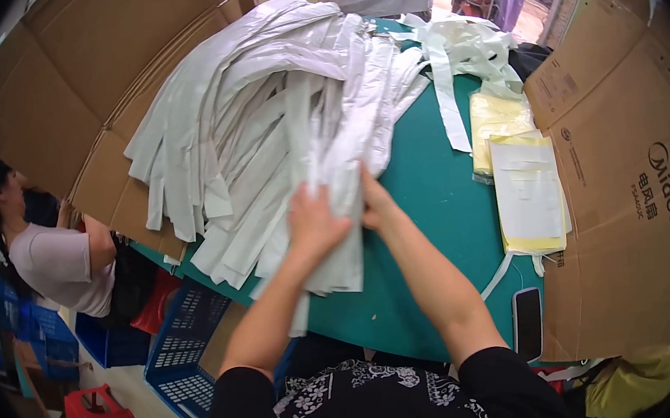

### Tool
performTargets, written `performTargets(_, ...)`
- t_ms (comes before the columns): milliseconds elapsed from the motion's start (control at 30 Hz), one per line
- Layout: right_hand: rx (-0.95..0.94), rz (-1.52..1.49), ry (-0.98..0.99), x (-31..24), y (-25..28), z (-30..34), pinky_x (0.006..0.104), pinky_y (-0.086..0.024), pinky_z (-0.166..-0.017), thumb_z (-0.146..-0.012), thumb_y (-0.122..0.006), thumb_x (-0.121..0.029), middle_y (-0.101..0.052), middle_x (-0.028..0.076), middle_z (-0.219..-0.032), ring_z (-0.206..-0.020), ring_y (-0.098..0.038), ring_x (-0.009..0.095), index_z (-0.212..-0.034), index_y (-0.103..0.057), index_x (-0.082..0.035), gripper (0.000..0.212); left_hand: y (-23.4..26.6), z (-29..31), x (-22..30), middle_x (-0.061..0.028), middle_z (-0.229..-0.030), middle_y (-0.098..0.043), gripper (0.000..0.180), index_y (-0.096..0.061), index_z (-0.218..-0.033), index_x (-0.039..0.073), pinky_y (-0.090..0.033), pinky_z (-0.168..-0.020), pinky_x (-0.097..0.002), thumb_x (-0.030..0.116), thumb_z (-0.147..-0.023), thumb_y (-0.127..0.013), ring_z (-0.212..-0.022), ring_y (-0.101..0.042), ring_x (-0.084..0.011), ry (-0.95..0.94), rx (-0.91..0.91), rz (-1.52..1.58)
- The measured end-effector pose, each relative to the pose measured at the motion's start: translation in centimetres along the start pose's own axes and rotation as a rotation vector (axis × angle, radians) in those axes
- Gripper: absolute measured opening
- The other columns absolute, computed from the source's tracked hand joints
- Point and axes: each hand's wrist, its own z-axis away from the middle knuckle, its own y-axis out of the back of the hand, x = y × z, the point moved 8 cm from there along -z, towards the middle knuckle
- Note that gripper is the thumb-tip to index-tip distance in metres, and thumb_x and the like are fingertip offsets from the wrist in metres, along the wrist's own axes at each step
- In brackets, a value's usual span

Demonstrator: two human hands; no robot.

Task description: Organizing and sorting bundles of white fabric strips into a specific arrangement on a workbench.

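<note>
A large fanned heap of long, flat white strips [253, 128], glossy like plastic film, covers the middle of the green table [431, 264]. My left hand [316, 223] lies on top of the strips near their front ends, its thumb stretched out to the right and its fingers slightly blurred. At the right edge of the same bundle is my right hand [375, 198], curled against the strips, with part of its fingers hidden by them. Between the two hands, the front ends of several strips hang toward the near table edge.
Loose white strips [481, 47], a yellow packet [497, 122] and white sheets [529, 193] lie on the right, near a phone [528, 323]. Cardboard walls [620, 203] flank the table. Blue crates [186, 347], a red stool [99, 415] and a seated person [63, 262] are at left.
</note>
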Motion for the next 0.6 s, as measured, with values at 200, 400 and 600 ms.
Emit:
performTargets(200, 0.082, 0.053, 0.12, -5.9, 5.7, 8.6, 0.0458, -0.039, -0.105, -0.091, -0.035, -0.065, -0.049, 0.013, -0.136, -0.123, -0.049, 0.031, -0.14, -0.039, -0.01, 0.074, -3.6, 3.2, 10.7, -0.0311, -0.133, -0.038, 0.072, -0.05, -0.125, 0.013, -0.049, -0.084, -0.0447, 0.036, -0.062, -0.077, -0.113, -0.043, -0.043, -0.189, 0.0, 0.049)
performTargets(400, 0.133, -0.046, 0.151, -4.0, 2.9, 8.1, 0.0452, -0.039, -0.105, -0.092, -0.036, -0.062, -0.049, 0.013, -0.137, -0.123, -0.048, 0.031, -0.138, -0.042, -0.01, 0.07, -1.4, 2.5, 9.2, -0.0284, -0.133, -0.04, 0.064, -0.052, -0.122, 0.013, -0.046, -0.085, -0.0448, 0.025, -0.063, -0.075, -0.114, -0.043, -0.0436, -0.191, -0.007, -0.024)
performTargets(600, 0.421, 0.496, -0.046, 0.5, 2.6, 5.8, 0.0405, -0.046, -0.093, -0.087, -0.042, -0.068, -0.061, 0.01, -0.122, -0.109, -0.059, 0.027, -0.126, -0.056, -0.009, 0.072, 3.5, 1.7, 2.3, -0.0251, -0.127, -0.048, 0.069, -0.057, -0.121, 0.01, -0.048, -0.086, -0.0451, 0.035, -0.061, -0.079, -0.109, -0.051, -0.0388, -0.208, -0.026, -0.157)
